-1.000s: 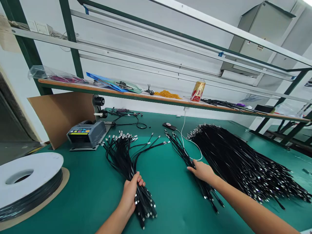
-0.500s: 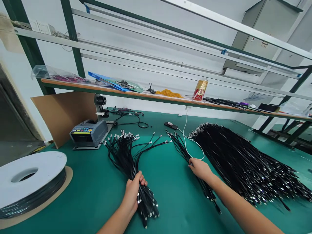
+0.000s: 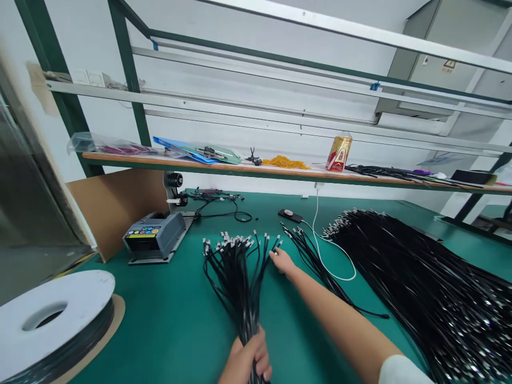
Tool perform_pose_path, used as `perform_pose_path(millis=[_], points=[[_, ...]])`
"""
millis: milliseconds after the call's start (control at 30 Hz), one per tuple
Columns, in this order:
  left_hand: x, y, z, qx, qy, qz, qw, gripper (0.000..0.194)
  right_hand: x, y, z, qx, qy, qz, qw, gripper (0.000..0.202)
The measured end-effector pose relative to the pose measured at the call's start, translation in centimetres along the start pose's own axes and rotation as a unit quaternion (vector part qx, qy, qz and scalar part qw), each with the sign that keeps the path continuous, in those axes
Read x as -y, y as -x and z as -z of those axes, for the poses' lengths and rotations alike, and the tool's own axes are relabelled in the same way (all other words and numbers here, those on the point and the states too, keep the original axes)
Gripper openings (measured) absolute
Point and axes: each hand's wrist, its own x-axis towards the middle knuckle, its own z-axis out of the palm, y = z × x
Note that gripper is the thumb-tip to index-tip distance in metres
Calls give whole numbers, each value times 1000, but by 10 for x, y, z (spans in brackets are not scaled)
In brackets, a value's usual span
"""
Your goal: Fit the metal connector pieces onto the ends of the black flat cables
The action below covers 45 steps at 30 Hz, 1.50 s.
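My left hand [image 3: 250, 358] is closed around a thick bunch of black cables [image 3: 238, 282] with white-tipped ends fanning out at the top. My right hand [image 3: 281, 261] is beside the upper right ends of this bunch, its fingers pinched by a few tips; what they hold is too small to make out. A thinner bundle of black cables [image 3: 316, 265] lies loose on the green table, right of my right hand. Farther right lies a large pile of black cables [image 3: 400, 266].
A grey machine [image 3: 155, 234] with coloured buttons stands at the left, before a cardboard sheet [image 3: 116, 205]. A white spool [image 3: 86, 298] fills the near left. A white cord [image 3: 320, 250] loops mid-table. The shelf [image 3: 240, 167] above holds a can [image 3: 339, 153].
My right hand has let go of the thinner bundle and moved left and forward to the held bunch. My left hand has moved right and nearer with its bunch, whose tips are closer together.
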Motion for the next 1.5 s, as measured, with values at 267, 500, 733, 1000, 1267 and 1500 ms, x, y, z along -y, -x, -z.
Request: perform_pose_path(millis=[267,500,733,1000,1267,1500], points=[[-2,-7,18,68,-1,86,994,50,39,-10,-38,33,-94,44,994,35],[-10,-9,7,46,30,6,999,50,-12,92,-18,60,-91,115,987,28],[-17,-2,3,-24,49,-100,993,58,-46,188,-2,151,-64,198,966,24],[-2,-7,-19,-50,34,-78,995,51,-61,173,48,12,67,154,986,25],[-3,-34,-44,-26,61,-42,997,40,-146,141,143,-87,255,-77,960,25],[-3,-41,-37,-13,60,-28,998,32,-156,142,138,-92,298,-78,947,18]])
